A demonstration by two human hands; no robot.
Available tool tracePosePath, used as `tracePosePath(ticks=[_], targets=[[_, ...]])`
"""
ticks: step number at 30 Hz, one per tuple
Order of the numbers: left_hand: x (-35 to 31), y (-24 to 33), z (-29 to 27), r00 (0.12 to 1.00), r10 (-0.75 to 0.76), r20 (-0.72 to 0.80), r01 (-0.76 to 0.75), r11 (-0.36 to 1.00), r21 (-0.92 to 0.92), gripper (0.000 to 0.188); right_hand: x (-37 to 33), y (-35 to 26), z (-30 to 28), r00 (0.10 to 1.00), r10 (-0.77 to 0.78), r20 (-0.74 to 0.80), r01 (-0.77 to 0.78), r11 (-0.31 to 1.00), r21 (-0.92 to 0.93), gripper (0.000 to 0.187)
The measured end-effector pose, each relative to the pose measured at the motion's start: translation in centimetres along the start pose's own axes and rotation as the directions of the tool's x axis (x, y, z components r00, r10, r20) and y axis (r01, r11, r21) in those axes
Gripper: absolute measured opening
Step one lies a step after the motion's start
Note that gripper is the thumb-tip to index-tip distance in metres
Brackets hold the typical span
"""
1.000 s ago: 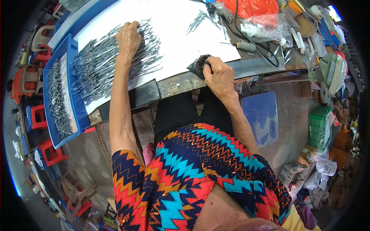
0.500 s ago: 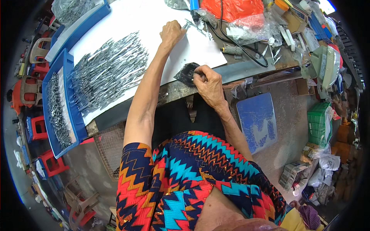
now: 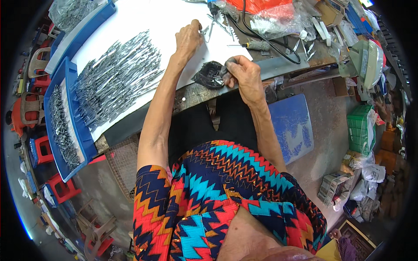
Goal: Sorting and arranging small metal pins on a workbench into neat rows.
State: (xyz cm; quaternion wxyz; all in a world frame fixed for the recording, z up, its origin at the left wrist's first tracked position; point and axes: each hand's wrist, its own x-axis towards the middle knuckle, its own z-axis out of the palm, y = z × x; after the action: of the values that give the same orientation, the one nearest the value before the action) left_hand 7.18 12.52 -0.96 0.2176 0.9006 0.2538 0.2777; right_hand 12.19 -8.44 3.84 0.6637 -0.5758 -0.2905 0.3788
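Note:
My left hand [image 3: 189, 41] is over the white sheet [image 3: 183, 12], beside a few slim metal pieces [image 3: 210, 32]. Its fingers are curled together, and what they hold, if anything, is hidden. At the table's near edge, my right hand [image 3: 244, 77] pinches the right side of a small black plastic bag [image 3: 206, 75]. The bag's mouth gapes, with small shiny bits inside. To the left, a broad layer of thin dark metal strips [image 3: 119, 76] covers the sheet.
A blue tray [image 3: 86, 141] of small dark metal parts stands at the left. Right of the sheet lie a black cable [image 3: 269, 51], a tool with a wrapped grey handle [image 3: 257, 45], clear plastic bags [image 3: 278, 24] and a green-grey device [image 3: 366, 65]. A blue board [image 3: 291, 126] is below the table edge.
The black bag now gapes wider and shows bits inside. My right hand has turned and grips its right side. My left hand has shifted slightly, still close to the slim metal pieces.

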Motion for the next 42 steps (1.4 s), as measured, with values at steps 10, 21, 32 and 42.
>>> tracePosePath(ticks=[10, 21, 32, 42], targets=[[-4.0, 3.3, -5.2, 0.955, -0.294, 0.033, 0.228, 0.662, -0.713, 0.034, 0.8, -0.2, 0.3, 0.995, -0.074, 0.068, 0.066, 0.991, 0.117, 0.013], [-12.0, 9.0, -6.9, 0.869, -0.259, 0.421, 0.447, 0.049, -0.893, 0.022, 1.2, -0.3, 1.2, 0.994, -0.096, 0.049, 0.085, 0.978, 0.191, 0.012], [-13.4, 10.1, -6.4, 0.877, -0.266, 0.401, 0.427, 0.046, -0.903, 0.02, 0.7, -0.5, 1.5, 0.99, -0.066, 0.124, 0.008, 0.907, 0.421, 0.012], [-13.8, 10.2, -6.2, 0.878, -0.258, 0.404, 0.44, 0.099, -0.893, 0.021, 0.3, -0.1, 1.2, 0.989, -0.05, 0.14, -0.016, 0.901, 0.433, 0.012]])
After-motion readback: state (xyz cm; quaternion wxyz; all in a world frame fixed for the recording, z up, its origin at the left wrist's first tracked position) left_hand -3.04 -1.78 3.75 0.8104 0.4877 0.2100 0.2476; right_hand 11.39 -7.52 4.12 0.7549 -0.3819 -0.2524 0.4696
